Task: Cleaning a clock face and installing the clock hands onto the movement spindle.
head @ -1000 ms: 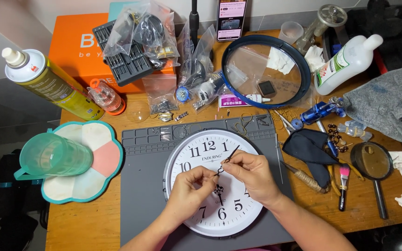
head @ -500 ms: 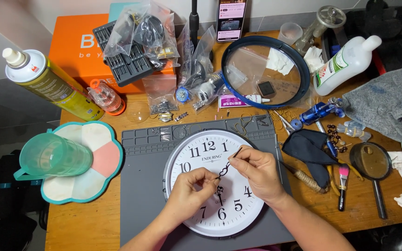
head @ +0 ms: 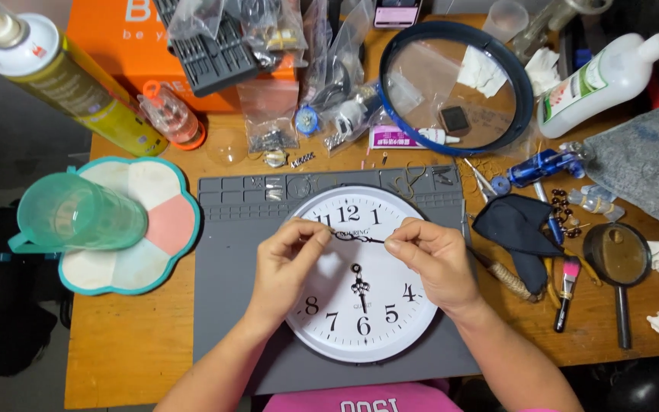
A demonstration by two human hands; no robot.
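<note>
A round white wall clock face [head: 379, 332] with black numerals lies on a grey work mat [head: 230, 282]. My left hand [head: 287, 267] and my right hand [head: 436, 263] pinch the two ends of a thin black clock hand [head: 356, 238]. They hold it level over the upper half of the dial. A shorter ornate black hand [head: 360, 288] stays on the dial's centre and points down toward the bottom numeral.
A dark blue clock rim with its clear cover [head: 455, 84] lies behind the mat. At left are a teal jug [head: 78, 217] on a flower-shaped tray and a spray can [head: 62, 76]. At right are a magnifying glass [head: 615, 259], a black cloth [head: 516, 229], tools and a white bottle [head: 600, 76].
Both hands have risen from the dial's centre to its upper half. The thin black hand, slanted between the fingers before, now lies level between the two hands.
</note>
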